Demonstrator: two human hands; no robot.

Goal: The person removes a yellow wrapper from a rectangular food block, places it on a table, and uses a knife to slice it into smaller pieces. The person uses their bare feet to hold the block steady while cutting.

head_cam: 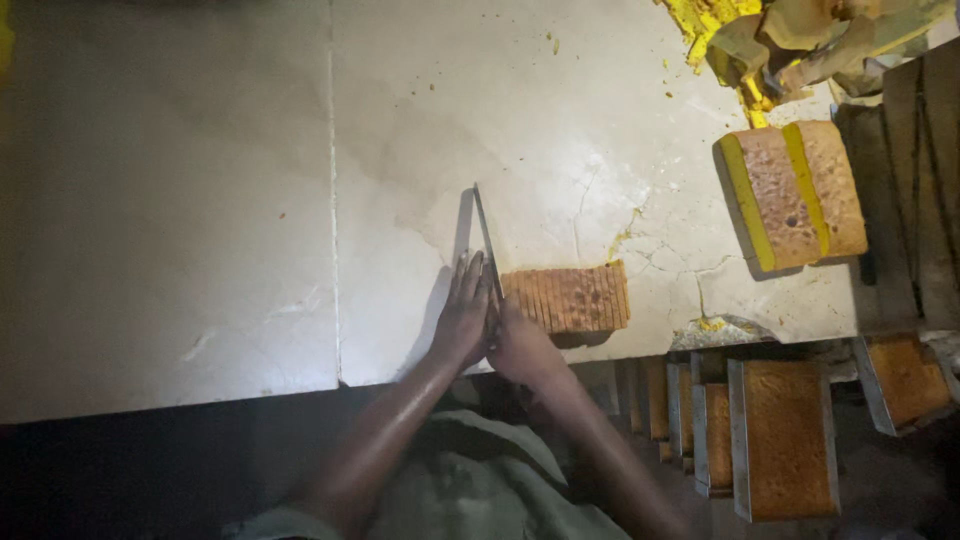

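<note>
A long thin knife [484, 232] stands on edge on the white counter [200, 200], its blade pointing away from me. My right hand [520, 347] grips its handle at the near end. My left hand [463, 315] lies flat with fingers together against the left side of the blade. Just right of the blade lies a brown cake block [568, 297] cut into several thin slices.
A larger brown cake with yellow sides and a yellow stripe [793, 193] lies at the right. Yellow scraps and crumpled paper [790, 40] sit at the top right. Metal tins holding brown cakes [785, 437] stand below the counter's cracked near edge.
</note>
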